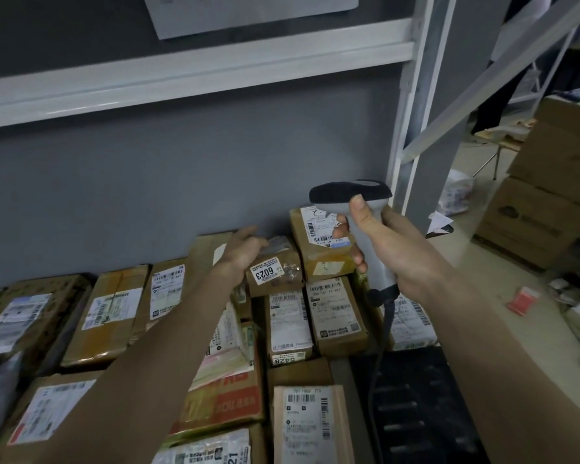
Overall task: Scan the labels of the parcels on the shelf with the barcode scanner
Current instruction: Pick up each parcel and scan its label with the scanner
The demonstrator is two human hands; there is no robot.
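Right hand (379, 242) grip clamped on the grey barcode scanner (359, 209) handle, centre-right of frame, dark head pointing left over the parcels (288, 323) packed on the shelf in the lower half. Left hand (245, 251) grip apart, fingers loose, resting at the small box labelled 6023 (275, 272), mid-frame. Scanner cable (382, 349) hangs down from the handle.

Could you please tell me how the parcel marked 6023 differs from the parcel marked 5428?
The 6023 parcel sits atop others near the wall; the 5428 parcel lies lower and nearer. The left hand rests on 6023; nothing touches 5428. Both are brown cardboard with white labels.
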